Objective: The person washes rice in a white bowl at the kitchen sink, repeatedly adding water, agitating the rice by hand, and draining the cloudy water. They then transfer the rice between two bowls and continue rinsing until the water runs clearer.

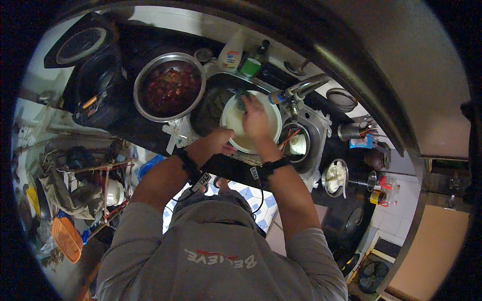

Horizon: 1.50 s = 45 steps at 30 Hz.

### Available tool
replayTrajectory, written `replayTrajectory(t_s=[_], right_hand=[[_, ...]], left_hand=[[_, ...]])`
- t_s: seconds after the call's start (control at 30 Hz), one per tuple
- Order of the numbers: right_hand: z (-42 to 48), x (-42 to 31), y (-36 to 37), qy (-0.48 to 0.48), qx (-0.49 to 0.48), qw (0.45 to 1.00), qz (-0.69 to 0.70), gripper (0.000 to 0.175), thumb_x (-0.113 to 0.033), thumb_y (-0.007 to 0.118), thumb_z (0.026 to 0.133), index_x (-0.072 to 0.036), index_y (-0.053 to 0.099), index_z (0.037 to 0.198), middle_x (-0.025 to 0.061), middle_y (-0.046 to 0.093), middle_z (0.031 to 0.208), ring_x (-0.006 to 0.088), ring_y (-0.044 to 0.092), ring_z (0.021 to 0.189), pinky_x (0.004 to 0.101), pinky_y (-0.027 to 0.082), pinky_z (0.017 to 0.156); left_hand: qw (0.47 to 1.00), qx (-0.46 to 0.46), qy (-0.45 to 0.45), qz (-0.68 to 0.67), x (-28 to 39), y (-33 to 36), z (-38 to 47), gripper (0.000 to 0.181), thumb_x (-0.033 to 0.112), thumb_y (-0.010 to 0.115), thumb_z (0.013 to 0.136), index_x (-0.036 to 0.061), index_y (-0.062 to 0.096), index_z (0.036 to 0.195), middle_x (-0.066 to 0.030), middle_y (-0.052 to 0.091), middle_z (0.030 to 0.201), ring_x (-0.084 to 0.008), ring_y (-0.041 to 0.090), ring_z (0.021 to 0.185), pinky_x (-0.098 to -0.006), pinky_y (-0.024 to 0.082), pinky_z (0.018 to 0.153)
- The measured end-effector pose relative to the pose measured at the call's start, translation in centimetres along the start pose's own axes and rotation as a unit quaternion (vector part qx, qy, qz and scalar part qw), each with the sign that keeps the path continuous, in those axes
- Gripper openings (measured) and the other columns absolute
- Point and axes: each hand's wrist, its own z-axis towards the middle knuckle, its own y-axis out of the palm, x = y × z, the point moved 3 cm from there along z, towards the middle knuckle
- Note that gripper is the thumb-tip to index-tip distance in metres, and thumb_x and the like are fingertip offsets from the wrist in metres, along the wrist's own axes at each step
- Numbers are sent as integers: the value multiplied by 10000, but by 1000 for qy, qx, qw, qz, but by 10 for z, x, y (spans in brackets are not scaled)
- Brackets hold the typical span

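A round white basin (278,119) rests over the sink (209,98), tilted slightly, with a pale, wet-looking inside. My left hand (222,140) grips its near-left rim, thumb on top and fingers beneath. Inside the basin, my right hand (257,119) presses a dark green scouring pad (241,99) against the far-left inner wall. The fingertips partly hide the pad. Just to the right of the basin's far rim, the metal faucet (305,85) ends in a blue-tipped spout; no running water can be made out.
A steel bowl of dark red pieces (171,88) stands left of the sink. Behind are a white squeeze bottle (231,52) and a green-labelled bottle (254,62). The right sink compartment holds a pot with a small bowl (298,144) and reddish chopsticks. A bowl of white food (336,177) sits further right.
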Motion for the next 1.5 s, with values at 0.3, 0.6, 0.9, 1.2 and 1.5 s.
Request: replayTrajectory(t_s=[0.3, 0.6, 0.9, 1.2, 1.5], right_hand=[[0, 21, 5, 63, -53, 975, -204, 455, -30, 565, 793, -72, 617, 1243, 225, 485, 1394, 391, 574, 1105, 450, 513, 899], [-37, 29, -35, 37, -179, 977, -106, 385, -29, 555, 776, -60, 652, 1147, 162, 656, 1148, 379, 646, 986, 460, 536, 829], [-76, 46, -48, -153, -310, 914, -210, 382, -82, 607, 782, -182, 676, 1145, 44, 596, 1324, 275, 480, 1305, 475, 365, 1096], [-68, 64, -53, -182, -267, 924, -207, 387, -84, 600, 767, -122, 673, 1146, 93, 555, 1375, 315, 455, 1332, 452, 380, 1107], [-81, -19, -64, -20, -315, 949, -14, 476, -25, 537, 814, -106, 588, 1280, 214, 680, 1036, 379, 668, 968, 500, 544, 837]], left_hand=[[999, 22, 0, -48, 6, 10, -15, 375, 185, 513, 836, 22, 505, 1173, -165, 646, 964, -332, 680, 838, -484, 586, 715], [997, 46, 52, -23, -21, -25, 40, 489, 233, 598, 845, 5, 469, 1259, -242, 625, 999, -386, 682, 821, -519, 585, 705], [987, 73, 137, 34, -6, -30, 18, 353, 204, 654, 834, -39, 558, 1071, -204, 651, 971, -302, 708, 810, -434, 614, 663], [969, -40, 200, 142, -13, -49, 34, 399, 179, 691, 827, -30, 529, 1126, -162, 648, 1042, -323, 701, 885, -444, 617, 700], [999, 35, -14, -26, -12, -42, -33, 389, 253, 548, 890, 12, 564, 1193, -197, 664, 1045, -330, 694, 868, -443, 603, 694]])
